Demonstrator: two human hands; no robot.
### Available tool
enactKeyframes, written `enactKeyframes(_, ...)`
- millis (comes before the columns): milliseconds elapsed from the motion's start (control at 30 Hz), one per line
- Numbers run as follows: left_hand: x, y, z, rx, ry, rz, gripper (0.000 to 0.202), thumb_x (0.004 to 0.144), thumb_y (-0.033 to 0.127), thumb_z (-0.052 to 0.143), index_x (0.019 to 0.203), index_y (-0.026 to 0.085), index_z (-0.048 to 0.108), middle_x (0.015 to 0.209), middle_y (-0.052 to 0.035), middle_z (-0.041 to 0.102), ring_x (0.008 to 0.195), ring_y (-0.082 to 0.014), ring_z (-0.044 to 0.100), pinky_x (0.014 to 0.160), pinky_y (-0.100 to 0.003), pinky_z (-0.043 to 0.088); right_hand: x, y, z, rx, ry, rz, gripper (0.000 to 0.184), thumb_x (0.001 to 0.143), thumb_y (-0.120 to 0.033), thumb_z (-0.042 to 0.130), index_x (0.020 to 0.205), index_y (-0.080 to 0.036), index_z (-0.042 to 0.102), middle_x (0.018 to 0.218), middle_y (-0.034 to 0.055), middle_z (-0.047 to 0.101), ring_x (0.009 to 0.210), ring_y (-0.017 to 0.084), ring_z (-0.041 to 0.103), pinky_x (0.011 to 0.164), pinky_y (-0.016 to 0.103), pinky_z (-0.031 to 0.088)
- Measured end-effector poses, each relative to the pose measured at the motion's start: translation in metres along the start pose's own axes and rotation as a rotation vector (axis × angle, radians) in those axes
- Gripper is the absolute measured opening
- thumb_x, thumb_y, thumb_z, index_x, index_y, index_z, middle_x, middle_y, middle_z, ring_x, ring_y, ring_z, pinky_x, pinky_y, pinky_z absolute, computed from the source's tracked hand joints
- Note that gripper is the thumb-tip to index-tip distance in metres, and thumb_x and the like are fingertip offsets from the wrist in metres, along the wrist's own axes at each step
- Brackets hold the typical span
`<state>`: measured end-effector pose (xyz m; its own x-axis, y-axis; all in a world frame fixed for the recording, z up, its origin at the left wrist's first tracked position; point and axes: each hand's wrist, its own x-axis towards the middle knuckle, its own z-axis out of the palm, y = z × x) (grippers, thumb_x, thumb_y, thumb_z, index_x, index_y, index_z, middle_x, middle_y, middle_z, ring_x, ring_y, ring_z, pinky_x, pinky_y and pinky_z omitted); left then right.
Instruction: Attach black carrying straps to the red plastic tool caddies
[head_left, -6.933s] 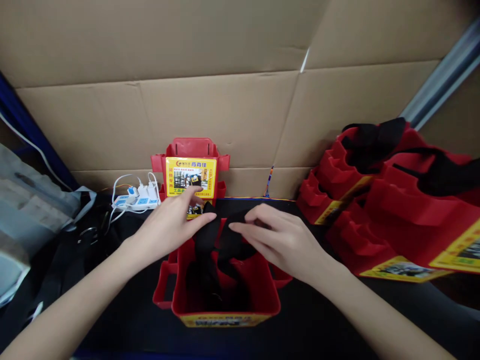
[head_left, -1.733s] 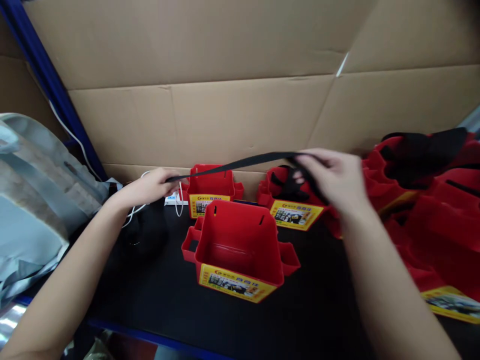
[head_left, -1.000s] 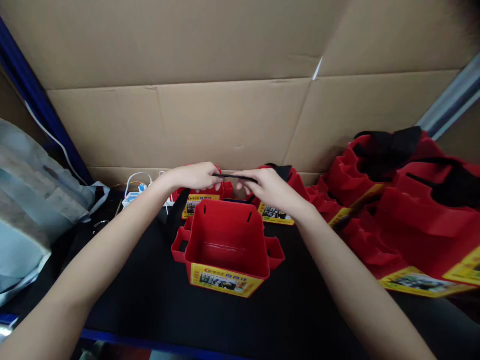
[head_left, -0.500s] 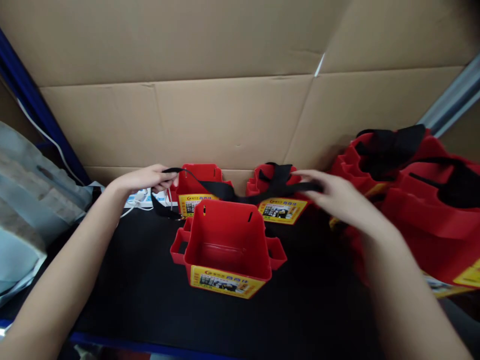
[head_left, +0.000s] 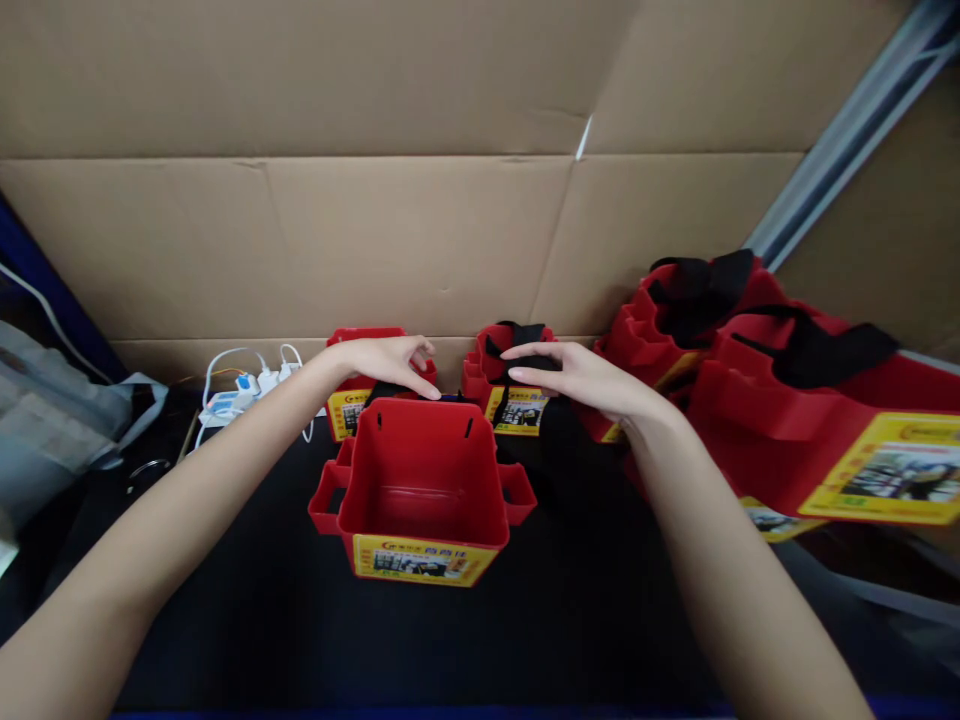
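A red plastic tool box (head_left: 427,470) with side pockets, two slots in its back wall and a yellow label stands upright in front of me. Just behind its back rim, my left hand (head_left: 390,362) hovers with thumb and fingers apart. A black strap (head_left: 388,393) shows low behind that rim, near my left thumb; most of it is hidden. To the right, my right hand (head_left: 574,375) has its fingers stretched out and apart, in front of a smaller-looking red box (head_left: 478,372) with black strapping. Whether its fingertips touch that strapping I cannot tell.
Another red box (head_left: 367,333) stands at the back, partly behind my left hand. Strapped red boxes (head_left: 780,400) crowd the right side. A white power strip (head_left: 225,405) with cables lies at back left. Cardboard (head_left: 420,240) lines the rear above the black surface (head_left: 585,620).
The strap stretched between my hands has been let go and lowered behind the front box. Both hands have moved closer together and opened. The view has shifted right.
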<state>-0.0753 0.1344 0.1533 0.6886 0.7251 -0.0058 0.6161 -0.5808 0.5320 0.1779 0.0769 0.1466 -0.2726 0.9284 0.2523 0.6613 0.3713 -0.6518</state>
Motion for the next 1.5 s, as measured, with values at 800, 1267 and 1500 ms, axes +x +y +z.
enactKeyframes(800, 0.029, 0.059, 0.034, 0.312, 0.134, 0.301, 0.031, 0.078, 0.024, 0.051, 0.104, 0.011, 0.06, 0.091, -0.0114, 0.065, 0.077, -0.0175, 0.061, 0.07, -0.028, 0.045, 0.001, -0.004, 0.022, -0.309, 0.033, -0.188, 0.024, 0.084, -0.025, 0.039, 0.088, -0.017, 0.061, 0.074, 0.0042, 0.063, 0.068, 0.016, 0.057, 0.066, 0.026, 0.042)
enactKeyframes(1267, -0.014, 0.007, -0.001, 0.298, 0.183, 0.088, 0.052, 0.072, 0.036, 0.06, 0.121, 0.021, 0.052, 0.117, -0.0062, 0.059, 0.104, -0.0207, 0.054, 0.089, -0.03, 0.039, -0.067, 0.051, 0.0, 0.104, 0.08, 0.206, 0.043, 0.083, -0.05, 0.04, 0.107, -0.017, 0.05, 0.047, -0.0052, 0.043, 0.032, 0.009, 0.036, 0.033, 0.021, 0.029)
enactKeyframes(1500, 0.018, 0.053, 0.032, 0.169, 0.075, 0.357, 0.048, 0.076, 0.033, 0.056, 0.12, 0.014, 0.05, 0.114, -0.0095, 0.059, 0.101, -0.0183, 0.055, 0.086, -0.028, 0.041, -0.023, 0.007, 0.039, 0.203, 0.089, -0.06, 0.02, 0.082, -0.038, 0.048, 0.093, -0.021, 0.044, 0.059, -0.0052, 0.052, 0.044, 0.007, 0.043, 0.045, 0.019, 0.037)
